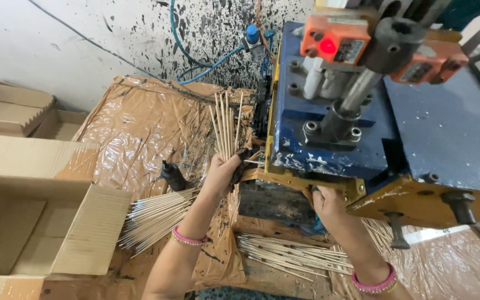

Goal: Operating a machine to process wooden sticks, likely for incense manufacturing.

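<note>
Several thin pale bamboo sticks (226, 125) stood fanned upright in the left hand (223, 173), fingers clamped round their lower ends, just left of the blue metal machine (445, 130), seemingly ready for feeding. The right hand (326, 201) reached under the machine's yellow front edge; whether its fingers were closed I cannot tell.

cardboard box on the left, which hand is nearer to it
Left. The left hand, gripping a bunch of thin sticks, is closer to the open cardboard box. The right hand is farther away, under the blue machine's edge.
</note>
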